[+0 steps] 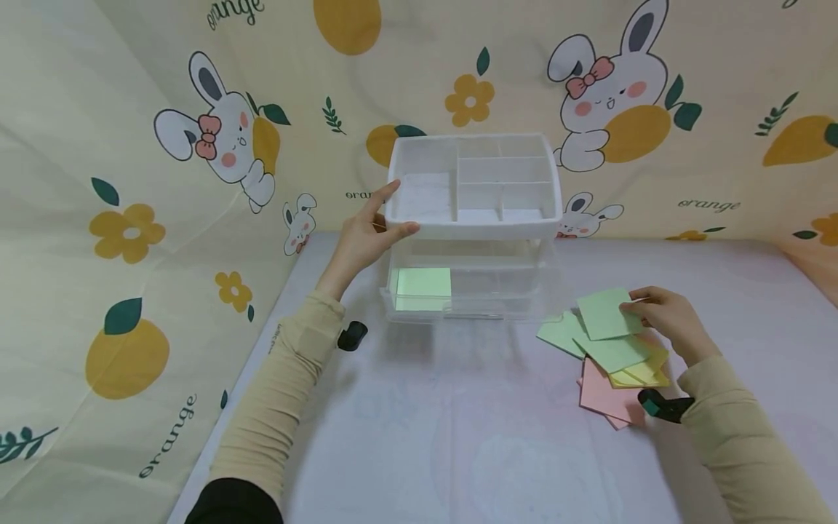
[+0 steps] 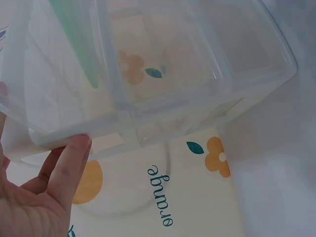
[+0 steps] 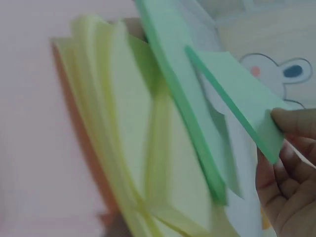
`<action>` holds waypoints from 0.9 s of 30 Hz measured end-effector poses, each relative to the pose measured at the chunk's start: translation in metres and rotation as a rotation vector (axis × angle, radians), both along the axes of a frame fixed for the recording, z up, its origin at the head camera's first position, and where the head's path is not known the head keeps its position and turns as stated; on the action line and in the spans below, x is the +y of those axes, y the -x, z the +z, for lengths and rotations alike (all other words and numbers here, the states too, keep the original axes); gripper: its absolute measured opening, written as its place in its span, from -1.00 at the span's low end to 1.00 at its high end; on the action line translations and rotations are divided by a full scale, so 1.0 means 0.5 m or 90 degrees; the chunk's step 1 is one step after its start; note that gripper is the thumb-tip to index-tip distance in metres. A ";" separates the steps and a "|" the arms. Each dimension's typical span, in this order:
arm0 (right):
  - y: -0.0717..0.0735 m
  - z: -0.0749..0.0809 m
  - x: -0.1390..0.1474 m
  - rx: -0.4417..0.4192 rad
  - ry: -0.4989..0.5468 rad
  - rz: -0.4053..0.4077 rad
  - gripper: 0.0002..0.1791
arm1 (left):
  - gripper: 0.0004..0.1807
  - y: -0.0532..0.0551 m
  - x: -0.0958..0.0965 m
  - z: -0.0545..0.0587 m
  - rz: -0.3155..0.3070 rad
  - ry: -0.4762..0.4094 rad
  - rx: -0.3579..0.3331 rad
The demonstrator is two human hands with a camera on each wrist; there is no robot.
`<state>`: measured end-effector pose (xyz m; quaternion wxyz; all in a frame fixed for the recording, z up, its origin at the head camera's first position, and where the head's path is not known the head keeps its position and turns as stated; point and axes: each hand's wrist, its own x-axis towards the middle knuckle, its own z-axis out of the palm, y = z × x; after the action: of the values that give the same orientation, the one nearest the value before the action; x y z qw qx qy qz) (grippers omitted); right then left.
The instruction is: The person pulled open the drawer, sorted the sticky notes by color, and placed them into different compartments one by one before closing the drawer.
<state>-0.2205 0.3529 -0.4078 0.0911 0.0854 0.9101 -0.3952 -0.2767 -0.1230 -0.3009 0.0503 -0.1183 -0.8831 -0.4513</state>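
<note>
A pale cream backdrop (image 1: 419, 80), printed with white rabbits (image 1: 612, 80), oranges (image 1: 127, 360), orange-yellow flowers (image 1: 108, 225), dark green leaves (image 1: 123, 317) and the word "orange" (image 1: 709, 205), rises behind and to the left of a whitish, faintly lilac tabletop (image 1: 458, 444) under soft light.

A pale, whitish table (image 1: 458, 444) with a faint lilac tint fills the lower middle of the frame; its left edge slants from the bottom left up toward the centre, and its far edge runs level just above mid-height. A plastic drawer box (image 1: 478, 231) stands on it at the centre, a soft shadow falling in front. Right of centre lies a loose, fanned pile of paper: pink pads (image 1: 605, 393) lowest in the frame, yellow pads (image 1: 655, 365) overlapping them, green pads (image 1: 614, 354) uppermost.
</note>
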 end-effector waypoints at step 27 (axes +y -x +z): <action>-0.049 0.135 -0.013 0.241 0.473 -0.036 -0.61 | -0.15 0.002 0.000 -0.002 0.000 0.003 0.000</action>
<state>-0.1961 0.3462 -0.3403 -0.0643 -0.0027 0.7034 -0.7079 -0.2775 -0.1232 -0.3019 0.0499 -0.1186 -0.8842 -0.4490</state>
